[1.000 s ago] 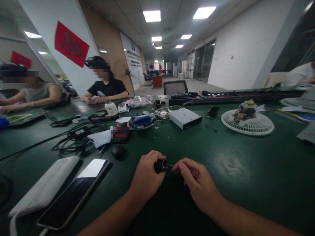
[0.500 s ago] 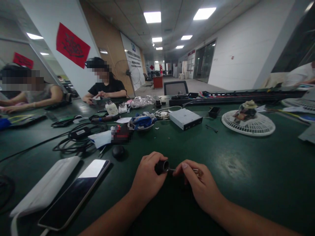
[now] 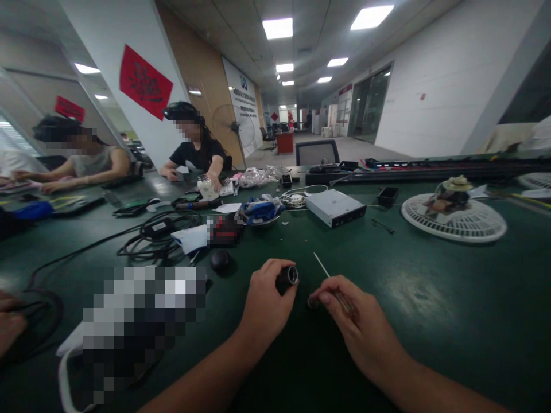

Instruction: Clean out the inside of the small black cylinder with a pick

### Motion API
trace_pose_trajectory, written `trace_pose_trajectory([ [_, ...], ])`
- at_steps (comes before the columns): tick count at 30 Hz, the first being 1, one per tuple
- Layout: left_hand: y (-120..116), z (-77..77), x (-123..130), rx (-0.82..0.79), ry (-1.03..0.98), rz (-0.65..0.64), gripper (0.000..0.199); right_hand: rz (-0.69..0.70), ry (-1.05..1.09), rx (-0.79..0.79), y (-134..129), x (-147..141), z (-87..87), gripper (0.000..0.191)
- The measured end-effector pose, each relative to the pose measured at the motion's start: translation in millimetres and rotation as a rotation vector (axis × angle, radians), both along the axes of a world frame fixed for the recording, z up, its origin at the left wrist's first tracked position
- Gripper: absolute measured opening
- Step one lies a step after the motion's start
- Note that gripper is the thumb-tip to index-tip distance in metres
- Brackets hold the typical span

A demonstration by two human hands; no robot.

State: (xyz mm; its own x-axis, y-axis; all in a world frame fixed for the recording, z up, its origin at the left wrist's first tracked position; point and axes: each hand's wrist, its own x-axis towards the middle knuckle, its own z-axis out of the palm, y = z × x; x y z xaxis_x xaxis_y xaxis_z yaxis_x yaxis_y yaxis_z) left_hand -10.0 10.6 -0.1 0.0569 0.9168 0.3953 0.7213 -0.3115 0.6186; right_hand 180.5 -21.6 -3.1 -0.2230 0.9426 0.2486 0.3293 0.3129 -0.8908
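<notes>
A short black cylinder (image 3: 287, 279) with an open, metal-rimmed end is held in my left hand (image 3: 267, 298), fingers wrapped round it. My right hand (image 3: 359, 321), just to the right, grips a thin screwdriver (image 3: 322, 266) whose shaft points up and away to the left. Its handle is partly hidden by my fingers. Between that thumb and forefinger is also a small dark round piece (image 3: 313, 302), low over the green table (image 3: 344, 244). The screwdriver tip and the cylinder are apart.
Farther back lie a silver disc drive (image 3: 333, 206), a white fan grille (image 3: 454, 218), a blue cloth bundle (image 3: 262, 209) and a black mouse (image 3: 221, 261). Cables (image 3: 157, 235) lie left. Two people sit across the table; another hand (image 3: 11, 321) is at the left edge.
The screwdriver has come away from the cylinder's open end and now points upward. The small round piece shows at my right fingertips. A person's hand has appeared at left; the view has shifted left.
</notes>
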Motion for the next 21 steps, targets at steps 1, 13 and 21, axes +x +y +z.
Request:
trace_pose_trajectory([
  [1,0,0.2,0,0.002,0.001,0.010,0.025,-0.018,-0.079,0.016,1,-1,-0.5,0.005],
  [13,-2,-3.0,0,-0.026,0.079,-0.028,0.033,-0.032,0.165,-0.022,6,-4,-6.6,0.021],
  [21,-4,-3.1,3,0.005,0.098,-0.178,0.039,-0.074,0.449,-0.023,9,-4,-11.3,0.032],
])
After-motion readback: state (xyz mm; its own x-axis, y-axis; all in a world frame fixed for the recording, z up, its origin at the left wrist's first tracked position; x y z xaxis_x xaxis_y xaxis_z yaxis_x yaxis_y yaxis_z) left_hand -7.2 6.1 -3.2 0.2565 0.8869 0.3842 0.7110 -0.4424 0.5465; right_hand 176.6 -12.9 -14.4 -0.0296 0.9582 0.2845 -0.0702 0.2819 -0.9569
